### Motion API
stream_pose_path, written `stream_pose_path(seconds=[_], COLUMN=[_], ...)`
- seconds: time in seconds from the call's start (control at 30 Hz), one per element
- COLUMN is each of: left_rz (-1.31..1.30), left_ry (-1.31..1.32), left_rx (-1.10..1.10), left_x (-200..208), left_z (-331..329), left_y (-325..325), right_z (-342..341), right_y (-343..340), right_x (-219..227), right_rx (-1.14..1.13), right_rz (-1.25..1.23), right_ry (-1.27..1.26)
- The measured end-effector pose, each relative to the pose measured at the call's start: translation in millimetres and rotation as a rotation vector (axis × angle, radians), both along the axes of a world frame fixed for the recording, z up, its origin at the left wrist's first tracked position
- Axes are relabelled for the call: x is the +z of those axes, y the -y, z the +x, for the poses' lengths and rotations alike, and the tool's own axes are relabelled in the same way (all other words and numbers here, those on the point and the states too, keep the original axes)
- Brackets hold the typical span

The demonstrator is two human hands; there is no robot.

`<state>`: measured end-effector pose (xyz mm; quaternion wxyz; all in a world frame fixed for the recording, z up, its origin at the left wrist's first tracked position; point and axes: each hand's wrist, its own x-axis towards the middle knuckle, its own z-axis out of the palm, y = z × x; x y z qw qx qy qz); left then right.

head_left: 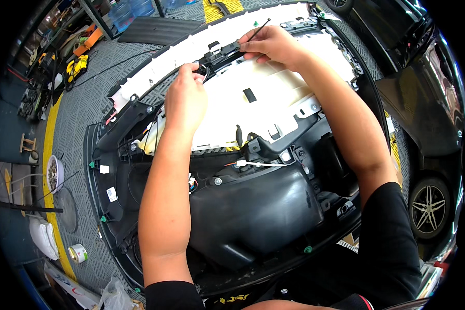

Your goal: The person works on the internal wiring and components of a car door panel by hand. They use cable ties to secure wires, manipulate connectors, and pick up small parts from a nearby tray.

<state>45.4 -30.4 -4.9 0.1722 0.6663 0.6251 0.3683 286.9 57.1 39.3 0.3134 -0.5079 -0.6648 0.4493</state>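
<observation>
A large black car door trim panel [253, 212] lies with its inner side up, a white foam pad [227, 113] covering much of it. Both arms reach across to the panel's far side. My left hand [187, 98] is closed, its fingertips pinched beside dark wiring [207, 69]; what lies between them is hidden. Opposite it, my right hand [274, 47] pinches a thin black strip [259, 30] whose end sticks up past the fingers. Its fingertips are right beside a black bracket [229, 49] on the panel's upper strip.
A white connector with a cable [241, 163] lies across the panel. Green clips [308, 250] stand along its rim. At right is a dark car with a spoked wheel [429, 207]. To the left are a white bowl [55, 173], a can [78, 253] and a plastic bag [116, 295].
</observation>
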Motion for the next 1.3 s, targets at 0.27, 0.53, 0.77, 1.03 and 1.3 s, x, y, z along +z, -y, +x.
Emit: stream_pose_path(seconds=[0.27,0.53,0.77,1.03,1.3], left_rz=[0.034,0.036,0.059,-0.01,-0.092], left_ry=[0.0,-0.003,-0.044,-0.11,-0.147], left_rx=[-0.006,-0.001,-0.022,-0.047,-0.043], left_x=[-6,1,-3,-7,-3], left_z=[-2,0,-2,-7,-7], left_y=[-2,-1,-3,-8,-16], right_z=[6,-5,-6,3,-1], right_y=[2,4,4,4,4], right_x=[7,5,3,1,-3], right_rx=[0.032,-0.034,-0.035,0.032,0.131], right_rz=[0.061,-0.023,-0.04,-0.104,-0.039], right_ry=[0.094,-0.007,-0.165,-0.236,-0.023])
